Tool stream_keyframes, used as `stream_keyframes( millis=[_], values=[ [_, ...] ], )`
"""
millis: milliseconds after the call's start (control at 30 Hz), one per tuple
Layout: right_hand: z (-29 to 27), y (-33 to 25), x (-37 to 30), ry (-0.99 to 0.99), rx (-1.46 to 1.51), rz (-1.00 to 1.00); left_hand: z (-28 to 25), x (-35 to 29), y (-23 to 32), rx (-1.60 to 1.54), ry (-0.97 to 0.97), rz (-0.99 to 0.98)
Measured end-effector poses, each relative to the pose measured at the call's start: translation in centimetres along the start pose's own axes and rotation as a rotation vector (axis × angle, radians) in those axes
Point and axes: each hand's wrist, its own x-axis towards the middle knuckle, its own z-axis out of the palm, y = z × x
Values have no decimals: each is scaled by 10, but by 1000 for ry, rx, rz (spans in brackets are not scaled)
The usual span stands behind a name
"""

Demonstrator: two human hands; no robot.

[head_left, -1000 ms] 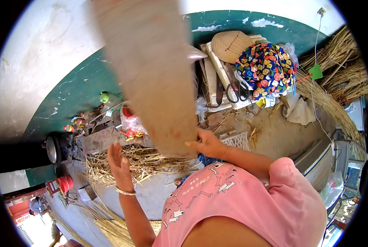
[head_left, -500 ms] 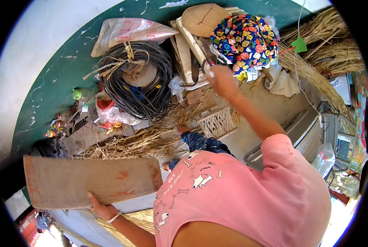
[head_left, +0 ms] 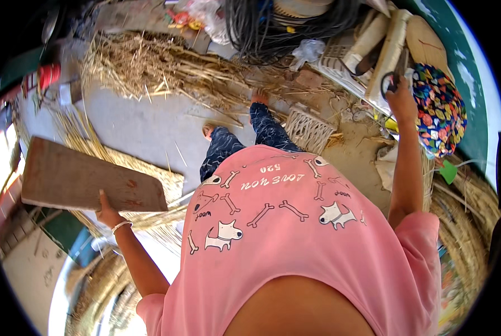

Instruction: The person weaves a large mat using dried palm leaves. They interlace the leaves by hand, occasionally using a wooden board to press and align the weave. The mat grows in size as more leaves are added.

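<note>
My left hand [head_left: 109, 211] grips the lower edge of a brown wooden board [head_left: 88, 173], with the thumb lying on its face. The board is held out to the left, tilted slightly. On the right, my right hand [head_left: 401, 103] is closed round the black handles of a pair of scissors [head_left: 394, 83]; the blades point away from me. They are over or against a pale box [head_left: 387, 53] holding long objects, and I cannot tell whether they touch it. A colourful patterned cloth bundle [head_left: 441, 112] lies right beside that hand.
A low stool with a woven seat [head_left: 307, 130] stands near my feet. Loose straw [head_left: 149, 67] is heaped on the floor ahead, beyond a woven straw strip [head_left: 147, 171]. A black hose coil [head_left: 245, 31] lies at the back; straw bundles [head_left: 469, 207] lean at the right.
My view has swung left, so the hose coil and box now appear farther right and higher. The board stays in my left hand, and the scissors stay in my right.
</note>
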Motion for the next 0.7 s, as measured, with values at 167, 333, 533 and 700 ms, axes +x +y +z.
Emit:
stream_keyframes(
  millis=[167,333,533,700],
  values=[
    [-23,-14,-33,-68,-83,10,-37,-51,-86,171,-116,-144],
    [-42,-36,-87,15,-125,-66,-56,-111,-162,200,-214,-173],
    [-22,-86,-183,147,87,-584,-95,-164,-265,112,-184,-370],
    [33,-164,-286,-299,177,-749,-160,-217,-309,128,-46,-582]
  ],
)
